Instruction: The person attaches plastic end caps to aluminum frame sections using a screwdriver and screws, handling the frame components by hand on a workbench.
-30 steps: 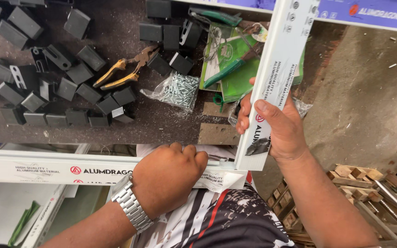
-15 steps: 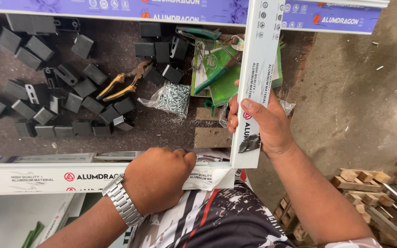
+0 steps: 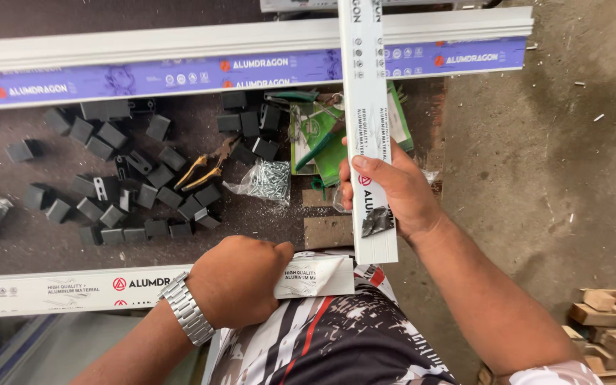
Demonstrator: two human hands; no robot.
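We see two bare forearms, neither one sleeved along the length that shows. On the left wrist, just behind the left hand, sits a silver metal watch band made of linked segments; its face is turned out of sight. The right hand wears no ring or glove that we can make out. At the lower right corner a white sleeve edge with a faint pattern shows. Below the hands we see a shirt printed in black and white streaks with a red stripe.
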